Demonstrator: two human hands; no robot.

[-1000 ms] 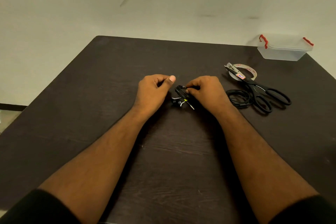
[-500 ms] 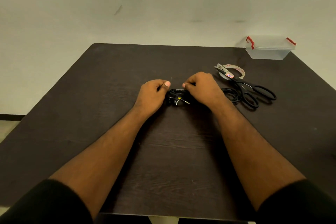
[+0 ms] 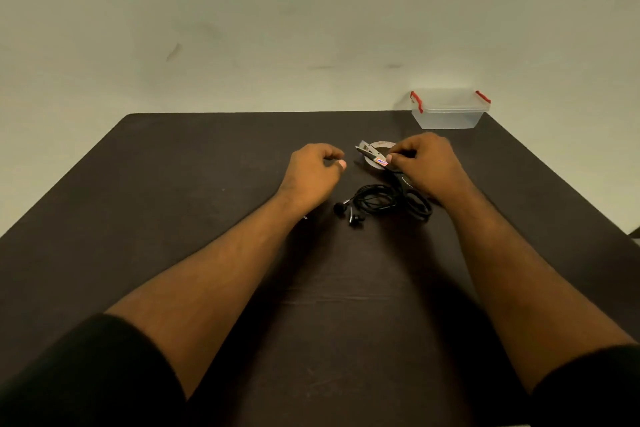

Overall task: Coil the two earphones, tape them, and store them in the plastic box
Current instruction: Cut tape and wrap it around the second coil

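The right hand (image 3: 427, 166) has curled fingers over the scissors (image 3: 391, 172) and tape (image 3: 379, 156); its grip is unclear. The left hand (image 3: 313, 170) hangs loose, holding nothing. A dark surface (image 3: 207, 218) meets a pale wall (image 3: 311, 28).

Both hands (image 3: 313, 170) hover over the table (image 3: 173, 184); coiled earphones (image 3: 375, 201) lie beside scissors (image 3: 412, 198).

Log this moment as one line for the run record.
left hand: loosely curled, holding nothing | right hand: over black scissors and tape roll | black coiled earphones: on table | lidded plastic box: far right
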